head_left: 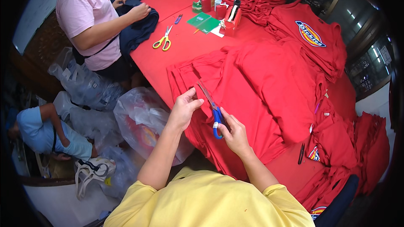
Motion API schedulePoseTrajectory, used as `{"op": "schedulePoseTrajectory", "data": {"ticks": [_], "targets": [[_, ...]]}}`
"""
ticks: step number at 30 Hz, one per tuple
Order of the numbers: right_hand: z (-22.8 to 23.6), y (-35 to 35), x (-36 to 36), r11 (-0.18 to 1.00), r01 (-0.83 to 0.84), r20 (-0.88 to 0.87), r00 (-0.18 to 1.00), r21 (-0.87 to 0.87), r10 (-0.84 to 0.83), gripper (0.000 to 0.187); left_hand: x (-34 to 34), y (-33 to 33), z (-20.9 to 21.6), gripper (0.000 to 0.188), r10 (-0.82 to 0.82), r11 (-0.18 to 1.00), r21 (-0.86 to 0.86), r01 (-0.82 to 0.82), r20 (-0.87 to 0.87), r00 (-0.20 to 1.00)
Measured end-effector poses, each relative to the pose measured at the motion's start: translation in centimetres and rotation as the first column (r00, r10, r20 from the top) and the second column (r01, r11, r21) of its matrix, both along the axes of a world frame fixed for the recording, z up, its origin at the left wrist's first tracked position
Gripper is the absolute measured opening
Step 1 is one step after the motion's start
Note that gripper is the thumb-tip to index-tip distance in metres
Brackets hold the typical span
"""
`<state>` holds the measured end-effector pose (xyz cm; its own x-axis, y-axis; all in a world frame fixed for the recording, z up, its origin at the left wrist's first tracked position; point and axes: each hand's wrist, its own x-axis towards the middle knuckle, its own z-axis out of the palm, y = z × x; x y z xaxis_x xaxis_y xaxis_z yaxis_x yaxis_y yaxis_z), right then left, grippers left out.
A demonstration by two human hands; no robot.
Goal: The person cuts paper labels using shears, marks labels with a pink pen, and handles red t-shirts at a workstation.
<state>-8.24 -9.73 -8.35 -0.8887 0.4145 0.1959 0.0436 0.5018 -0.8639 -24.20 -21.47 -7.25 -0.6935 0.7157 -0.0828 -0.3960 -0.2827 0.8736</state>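
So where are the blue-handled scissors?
Near the head view's centre, the blue-handled scissors are in the right hand, over the red garment.

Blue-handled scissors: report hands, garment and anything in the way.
Right hand: grip closed on blue-handled scissors. Left hand beside the blades, hold unclear. Red garment rumpled beneath scissors. Yellow-handled scissors well apart, out of the way.

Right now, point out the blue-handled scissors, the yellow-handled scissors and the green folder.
Blue-handled scissors (217,116): head view, on the blue handle.
Yellow-handled scissors (166,37): head view, near the pivot, where the handles meet.
Green folder (206,23): head view, on its flat surface near the middle.
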Motion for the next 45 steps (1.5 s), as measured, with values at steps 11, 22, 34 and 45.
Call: {"op": "schedulePoseTrajectory", "data": {"ticks": [11,22,34,45], "targets": [[-0.2,0.8,0.7,0.714,-0.068,0.065,0.985,-0.696,0.158,0.043,-1.7,0.6,-1.6,0.017,0.140,0.987,0.024,-0.160,0.373,0.917],[-0.4,-0.6,0.8,0.988,0.037,0.022,0.999,0.150,-0.041,0.049,-2.2,0.5,-2.1,0.002,0.084,0.993,0.060,-0.102,0.251,0.964],[0.1,-0.7,4.1,0.753,0.051,-0.009,0.997,-0.656,-0.075,0.053,-9.8,-0.1,-4.1,0.012,0.156,0.971,0.153,-0.186,0.192,0.969],[-4.9,-6.0,16.7,0.949,0.072,0.167,0.978,0.307,-0.128,0.064,-21.2,1.8,-7.0,0.036,-0.356,0.407,-0.715,-0.569,-0.698,0.622]]}}
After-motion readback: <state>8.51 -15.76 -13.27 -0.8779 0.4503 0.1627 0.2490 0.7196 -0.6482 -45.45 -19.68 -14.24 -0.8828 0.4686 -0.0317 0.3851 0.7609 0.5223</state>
